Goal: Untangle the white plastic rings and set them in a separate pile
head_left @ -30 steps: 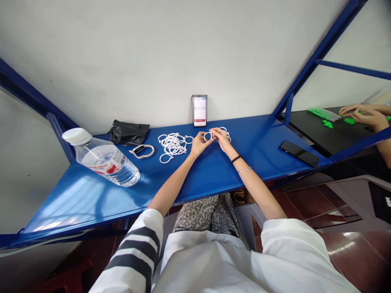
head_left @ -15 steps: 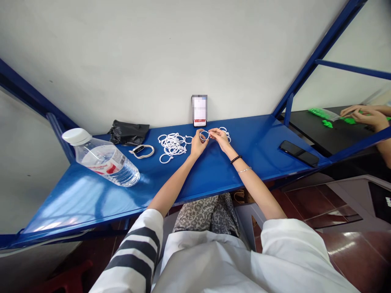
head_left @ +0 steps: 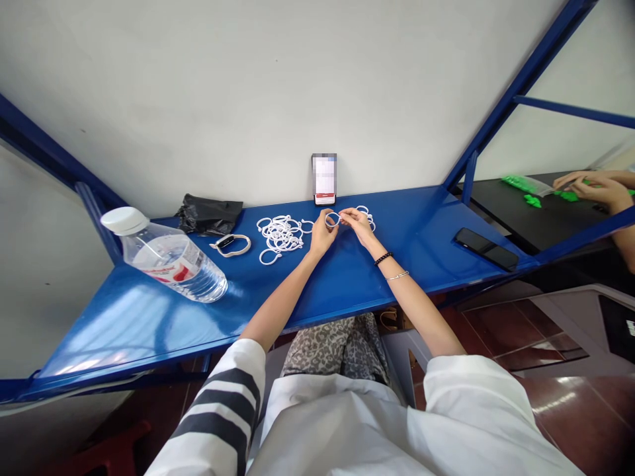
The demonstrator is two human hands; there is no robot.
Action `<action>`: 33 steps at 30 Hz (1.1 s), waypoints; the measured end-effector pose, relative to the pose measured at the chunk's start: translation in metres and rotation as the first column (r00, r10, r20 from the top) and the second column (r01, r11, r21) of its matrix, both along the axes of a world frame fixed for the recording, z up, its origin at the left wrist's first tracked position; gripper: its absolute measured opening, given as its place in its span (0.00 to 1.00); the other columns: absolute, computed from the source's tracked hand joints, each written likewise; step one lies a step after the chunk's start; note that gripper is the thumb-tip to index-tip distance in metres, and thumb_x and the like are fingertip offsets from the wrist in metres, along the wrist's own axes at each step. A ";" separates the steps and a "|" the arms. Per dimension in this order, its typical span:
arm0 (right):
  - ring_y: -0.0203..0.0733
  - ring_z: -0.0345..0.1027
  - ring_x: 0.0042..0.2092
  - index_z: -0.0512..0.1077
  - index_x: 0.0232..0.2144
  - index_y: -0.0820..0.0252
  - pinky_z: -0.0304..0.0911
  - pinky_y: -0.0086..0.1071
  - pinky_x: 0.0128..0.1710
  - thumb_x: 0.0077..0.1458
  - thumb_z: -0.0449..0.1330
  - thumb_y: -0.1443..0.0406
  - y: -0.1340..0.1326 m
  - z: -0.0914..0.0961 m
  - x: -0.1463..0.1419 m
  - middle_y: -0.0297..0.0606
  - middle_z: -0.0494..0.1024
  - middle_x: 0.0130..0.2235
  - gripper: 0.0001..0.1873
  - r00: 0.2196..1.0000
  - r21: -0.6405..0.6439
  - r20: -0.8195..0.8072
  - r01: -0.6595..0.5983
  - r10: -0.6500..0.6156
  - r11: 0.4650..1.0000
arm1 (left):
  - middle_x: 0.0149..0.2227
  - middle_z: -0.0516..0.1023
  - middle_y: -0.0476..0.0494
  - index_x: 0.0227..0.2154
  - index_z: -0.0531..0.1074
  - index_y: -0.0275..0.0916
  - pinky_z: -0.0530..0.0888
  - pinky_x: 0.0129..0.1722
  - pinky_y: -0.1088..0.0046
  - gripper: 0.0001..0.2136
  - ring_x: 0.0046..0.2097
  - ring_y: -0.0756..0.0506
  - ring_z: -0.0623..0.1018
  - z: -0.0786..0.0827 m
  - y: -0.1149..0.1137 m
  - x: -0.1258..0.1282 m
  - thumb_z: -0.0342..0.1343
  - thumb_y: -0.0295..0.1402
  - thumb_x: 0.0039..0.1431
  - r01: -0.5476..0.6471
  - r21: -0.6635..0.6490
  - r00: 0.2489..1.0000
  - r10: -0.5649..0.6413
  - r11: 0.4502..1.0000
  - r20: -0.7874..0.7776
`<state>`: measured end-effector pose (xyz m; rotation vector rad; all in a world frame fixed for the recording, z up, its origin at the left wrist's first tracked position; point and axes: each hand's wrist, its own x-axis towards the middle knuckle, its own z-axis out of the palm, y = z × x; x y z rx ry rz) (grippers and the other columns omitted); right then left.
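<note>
Both of my hands meet over the back of the blue table. My left hand and my right hand pinch one white plastic ring between their fingertips, a little above the table. To the left of my hands lies a heap of several white rings. A few more white rings lie just behind my right hand. A dark bead bracelet and a thin metal bangle are on my right wrist.
A phone leans upright against the wall. A water bottle lies at the left, with a white smartwatch and a black bag behind it. A dark phone lies at the right. Another person's hands handle green pieces on a neighbouring black table.
My hands have drawn slightly apart and the white ring now shows between the fingertips. Nothing else on the table has moved.
</note>
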<state>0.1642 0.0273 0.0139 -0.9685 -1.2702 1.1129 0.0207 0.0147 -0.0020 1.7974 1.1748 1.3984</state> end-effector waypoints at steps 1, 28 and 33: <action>0.38 0.69 0.35 0.75 0.30 0.56 0.67 0.35 0.41 0.41 0.68 0.53 0.000 -0.001 0.000 0.34 0.76 0.32 0.16 1.000 0.002 0.002 0.002 -0.002 1.000 | 0.31 0.71 0.52 0.45 0.65 0.41 0.66 0.29 0.77 0.16 0.24 0.54 0.67 0.000 0.000 0.000 0.59 0.30 0.53 0.002 0.008 1.000 -0.002 1.000 -0.003; 0.45 0.70 0.41 0.75 0.36 0.56 0.68 0.42 0.46 0.49 0.63 0.56 0.007 -0.008 0.004 0.39 0.77 0.39 0.14 0.985 0.181 0.149 0.062 -0.089 0.982 | 0.41 0.75 0.39 0.31 0.76 0.36 0.72 0.34 0.72 0.18 0.34 0.48 0.75 -0.007 0.007 0.002 0.51 0.46 0.62 0.161 0.071 0.986 -0.157 0.984 -0.055; 0.45 0.71 0.43 0.75 0.37 0.56 0.68 0.41 0.48 0.50 0.62 0.56 0.005 -0.006 0.004 0.39 0.77 0.39 0.14 0.984 0.169 0.160 0.046 -0.074 0.984 | 0.38 0.76 0.42 0.32 0.74 0.37 0.71 0.32 0.72 0.14 0.30 0.49 0.74 -0.008 0.007 0.003 0.56 0.45 0.59 0.135 0.061 0.990 -0.133 0.989 -0.038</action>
